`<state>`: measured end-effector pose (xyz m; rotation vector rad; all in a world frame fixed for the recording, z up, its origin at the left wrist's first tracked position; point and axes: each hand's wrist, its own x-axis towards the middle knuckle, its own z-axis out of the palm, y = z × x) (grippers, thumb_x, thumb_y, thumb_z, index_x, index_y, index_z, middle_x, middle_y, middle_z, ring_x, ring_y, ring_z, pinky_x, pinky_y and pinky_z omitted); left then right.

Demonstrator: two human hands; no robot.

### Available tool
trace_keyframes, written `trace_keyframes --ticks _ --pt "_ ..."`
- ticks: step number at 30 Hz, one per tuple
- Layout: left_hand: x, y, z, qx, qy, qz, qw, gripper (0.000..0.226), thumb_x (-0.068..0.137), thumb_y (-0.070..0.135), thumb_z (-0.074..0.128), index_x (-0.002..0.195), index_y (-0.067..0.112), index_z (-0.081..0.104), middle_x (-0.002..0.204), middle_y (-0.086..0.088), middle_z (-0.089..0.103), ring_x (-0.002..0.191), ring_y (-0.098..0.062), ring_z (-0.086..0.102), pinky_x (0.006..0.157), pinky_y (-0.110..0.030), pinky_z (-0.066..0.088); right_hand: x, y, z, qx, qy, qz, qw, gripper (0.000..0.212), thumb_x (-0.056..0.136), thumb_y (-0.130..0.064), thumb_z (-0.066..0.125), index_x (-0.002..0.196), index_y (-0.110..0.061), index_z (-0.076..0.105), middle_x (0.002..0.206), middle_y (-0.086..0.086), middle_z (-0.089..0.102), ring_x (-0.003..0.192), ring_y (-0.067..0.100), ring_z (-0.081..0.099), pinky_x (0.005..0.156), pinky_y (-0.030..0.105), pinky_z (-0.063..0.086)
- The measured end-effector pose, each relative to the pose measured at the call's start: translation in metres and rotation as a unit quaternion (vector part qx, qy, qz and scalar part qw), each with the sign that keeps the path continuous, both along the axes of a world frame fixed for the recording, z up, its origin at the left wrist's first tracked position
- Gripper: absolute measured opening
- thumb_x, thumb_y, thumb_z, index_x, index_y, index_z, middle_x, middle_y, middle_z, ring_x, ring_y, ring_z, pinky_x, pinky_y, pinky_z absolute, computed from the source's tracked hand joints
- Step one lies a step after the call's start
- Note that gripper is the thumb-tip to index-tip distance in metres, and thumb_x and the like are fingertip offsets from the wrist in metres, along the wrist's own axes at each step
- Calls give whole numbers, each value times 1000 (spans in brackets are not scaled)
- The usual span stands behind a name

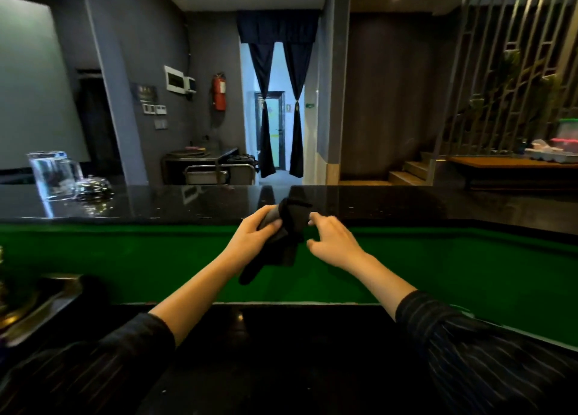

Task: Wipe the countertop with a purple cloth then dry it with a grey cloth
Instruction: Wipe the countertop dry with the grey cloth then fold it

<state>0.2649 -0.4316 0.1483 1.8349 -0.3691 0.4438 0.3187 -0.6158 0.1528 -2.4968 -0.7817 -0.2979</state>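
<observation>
The left grip (pixel 260 229) grasps a dark grey cloth (pixel 286 245), bunched and hanging limp, while the right grip (pixel 334 242) is released just beside it.

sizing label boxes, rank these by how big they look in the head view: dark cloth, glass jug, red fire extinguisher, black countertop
1. black countertop, spans the frame.
2. dark cloth and glass jug: about alike, and the cloth is nearer, so not ranked.
3. red fire extinguisher, smallest, far off on the wall.

1 left hand (pixel 256 230), 1 right hand (pixel 333 242). 1 dark cloth (pixel 289 227). 1 countertop (pixel 406 205). 1 glass jug (pixel 53 175). 1 fire ext. (pixel 219 91). 2 curtains (pixel 265 117).
</observation>
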Motion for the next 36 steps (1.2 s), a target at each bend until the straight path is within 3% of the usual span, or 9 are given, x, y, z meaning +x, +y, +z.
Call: trace_keyframes --ticks 5,9,14,16,20,23,27,32,36 --pt "-33 85 9 -268 146 -26 952 23 98 20 45 119 17 56 108 -8 65 94 -20 64 86 -34 52 -31 112 4 247 250 81 933 18 82 0 59 97 -6 68 92 11 70 89 24 66 80 33 51" --pt "-48 165 16 -321 290 28 901 45 98 44 40 123 12 59 107 -14 67 93 -26 64 78 -36 51 -50 206 17 277 262 63 922 11 83 1 61 90 5 68 86 18 68 84 31 66 77 38 50" --pt "-85 260 23 -259 352 -15 899 52 88 54 52 97 7 71 91 -11 73 81 -24 70 73 -33 55 -62 312 18 227 222 16 948 8 82 -2 63 86 1 70 98 16 70 95 29 64 82 38 54" --pt "-96 292 20 -179 358 -7 916 31 86 38 63 97 9 71 88 -7 74 75 -18 71 68 -28 57 -70 345 16 227 224 15 948 13 86 1 59 83 -9 67 97 11 66 93 23 59 68 27 46" --pt "-102 353 19 -49 303 129 943 17 81 3 68 97 0 67 88 -13 69 74 -19 66 69 -32 56 -72 401 19 227 223 2 948 18 88 2 51 81 -7 64 89 10 59 90 26 55 59 27 39" --pt "-103 391 23 -60 263 193 944 11 86 -4 55 87 4 64 80 -11 63 72 -20 61 67 -32 51 -66 430 23 233 222 15 947 22 87 1 50 102 -6 64 104 12 60 100 26 54 69 30 42" --pt "-92 436 29 -104 230 232 939 12 90 -1 51 86 5 61 86 -14 59 85 -27 58 86 -43 50 -55 463 29 234 215 35 948 36 86 2 52 120 -9 60 118 8 61 114 27 54 100 40 45" --pt "-71 482 45 -99 197 308 926 5 88 0 59 86 0 64 69 -8 54 69 -20 53 72 -34 45 -46 504 39 235 202 21 951 33 85 1 56 115 -9 63 121 14 61 115 30 55 87 29 43" --pt "-45 523 43 -31 199 369 908 9 83 6 67 91 7 70 104 -18 68 100 -29 61 88 -37 51 -37 537 34 181 173 2 968 34 85 -5 57 117 -14 62 128 15 59 116 32 56 88 34 46"
